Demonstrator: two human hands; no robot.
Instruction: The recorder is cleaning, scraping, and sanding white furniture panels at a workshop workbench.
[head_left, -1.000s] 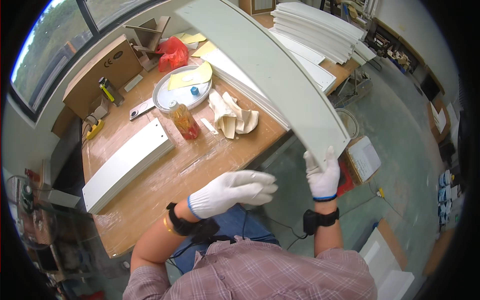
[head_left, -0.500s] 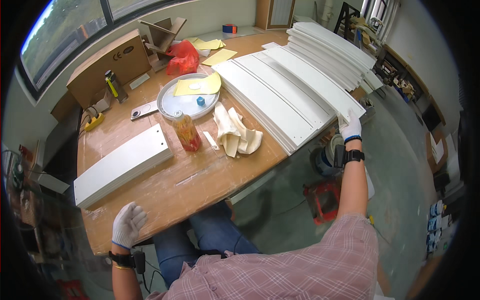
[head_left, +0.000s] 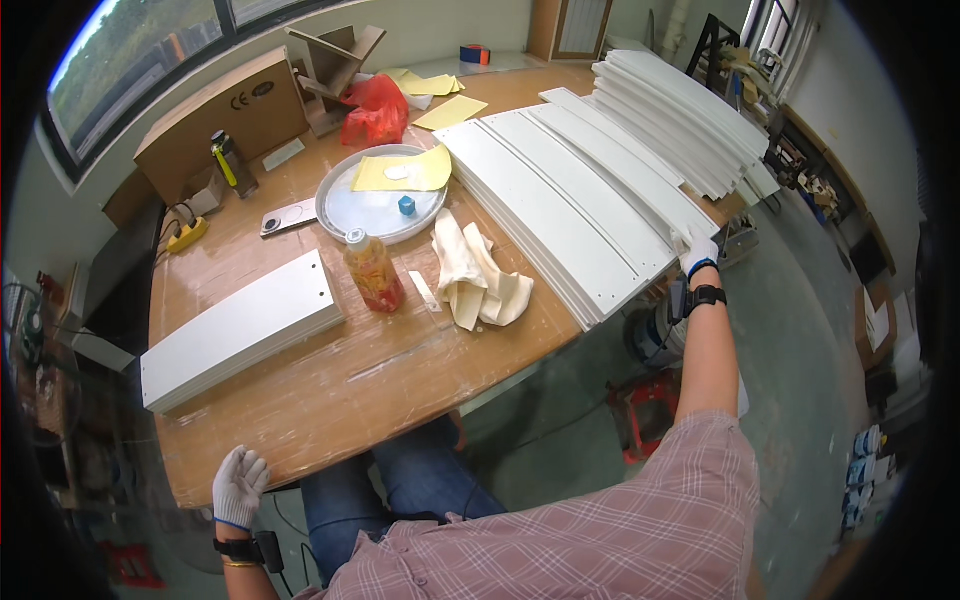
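Observation:
My right hand (head_left: 696,247), in a white knit glove, grips the near right end of a long white panel (head_left: 628,165). That panel lies along the right side of a broad stack of white panels (head_left: 545,200) with small holes near their ends. My left hand (head_left: 240,487), gloved as well, hovers by the table's front left edge with its fingers curled in and nothing visible in it. Nearest to it is a small stack of shorter white panels (head_left: 240,325), lying at a slant on the brown table (head_left: 400,375).
A bottle (head_left: 374,272) with reddish contents stands mid-table beside a cream cloth (head_left: 475,275). Behind them sits a round white tray (head_left: 338,215) holding yellow paper and a small blue cube. Another tall pile of white panels (head_left: 680,120) rises at the back right. A red stool (head_left: 645,410) is below.
The panel in my right hand has come down onto the stack, its near end shifting left. My left hand has moved slightly down and left. The view has shifted slightly.

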